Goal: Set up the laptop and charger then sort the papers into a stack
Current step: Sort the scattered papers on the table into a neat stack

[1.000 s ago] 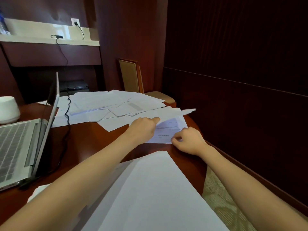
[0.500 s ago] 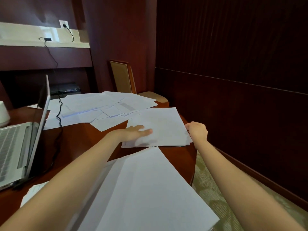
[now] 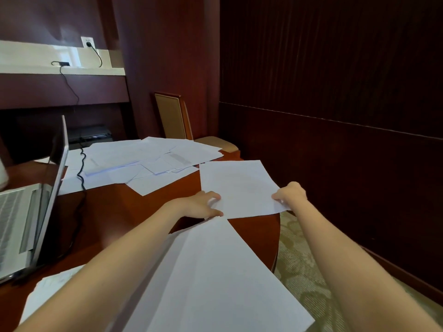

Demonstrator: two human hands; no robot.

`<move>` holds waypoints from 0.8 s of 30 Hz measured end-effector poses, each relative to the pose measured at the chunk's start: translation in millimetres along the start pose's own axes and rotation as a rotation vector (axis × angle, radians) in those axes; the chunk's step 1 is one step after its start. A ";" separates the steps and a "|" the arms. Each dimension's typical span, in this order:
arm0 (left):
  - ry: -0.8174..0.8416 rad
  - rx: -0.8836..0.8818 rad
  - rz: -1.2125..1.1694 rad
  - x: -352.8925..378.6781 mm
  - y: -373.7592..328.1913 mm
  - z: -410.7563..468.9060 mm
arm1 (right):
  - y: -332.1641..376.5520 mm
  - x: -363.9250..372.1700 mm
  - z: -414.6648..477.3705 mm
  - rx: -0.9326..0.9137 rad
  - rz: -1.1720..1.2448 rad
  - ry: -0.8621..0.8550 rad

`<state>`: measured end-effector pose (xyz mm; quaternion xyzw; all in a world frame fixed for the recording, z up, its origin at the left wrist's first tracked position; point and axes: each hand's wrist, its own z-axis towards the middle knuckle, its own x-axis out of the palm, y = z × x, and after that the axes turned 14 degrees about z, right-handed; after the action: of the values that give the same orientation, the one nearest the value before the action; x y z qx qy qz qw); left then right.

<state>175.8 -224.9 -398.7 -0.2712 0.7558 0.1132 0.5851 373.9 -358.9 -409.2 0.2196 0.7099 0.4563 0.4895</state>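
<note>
A blank white sheet point(image 3: 237, 185) lies at the right edge of the round wooden table point(image 3: 134, 207). My left hand point(image 3: 201, 204) grips its near left corner with curled fingers. My right hand point(image 3: 291, 194) pinches its near right corner, which hangs over the table's rim. A spread pile of white papers point(image 3: 215, 279) sits close in front of me, partly under my left forearm. More loose papers point(image 3: 143, 161) are scattered across the far side. The open silver laptop point(image 3: 28, 207) stands at the left, with a black charger cable point(image 3: 81, 168) running up to a wall socket point(image 3: 87, 41).
A wooden chair point(image 3: 175, 116) with a tan seat stands behind the table. Dark wood panelling lines the right wall. Patterned carpet point(image 3: 302, 267) shows beyond the table's right edge. A white round object point(image 3: 2, 173) sits at the far left edge. Another paper point(image 3: 50, 281) lies by the near left.
The sheet has been turned over blank side up and shifted rightwards to the table's edge. Both hands have moved to its near corners; my left hand went from flat on it to curled.
</note>
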 end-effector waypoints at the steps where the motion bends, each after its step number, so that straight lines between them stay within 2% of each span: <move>1: 0.002 0.018 -0.024 -1.0 -2.4 0.4 | -0.5 -5.9 1.9 0.005 0.024 -0.004; 5: -0.004 0.049 -0.115 -4.2 -9.1 3.0 | -4.4 -18.3 4.3 0.038 0.085 0.015; 7: -0.031 0.022 -0.201 -5.1 -9.2 6.9 | -6.6 -20.1 3.9 0.021 0.149 -0.043; 9: -0.074 -0.044 -0.337 -7.1 -9.1 11.1 | -7.3 -19.6 2.2 -0.002 0.261 -0.116; 13: -0.202 -0.190 -0.691 -13.7 -8.5 15.5 | -2.7 -17.0 -6.7 -0.028 0.493 -0.152; 15: -0.287 -0.201 -0.897 -19.2 -6.2 14.0 | 1.7 -13.8 -11.9 -0.073 0.575 -0.110; 18: -0.516 -0.151 -1.078 -30.6 -2.0 8.8 | 10.2 -4.6 -18.0 -0.175 0.590 -0.051; 24: -0.816 -0.090 -1.054 -57.1 2.4 -15.3 | 37.9 11.7 -35.1 -0.367 0.668 0.039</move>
<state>171.5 -214.5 -340.7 -0.5637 0.2348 -0.0628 0.7894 332.4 -346.8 -378.6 0.3391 0.5148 0.7143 0.3314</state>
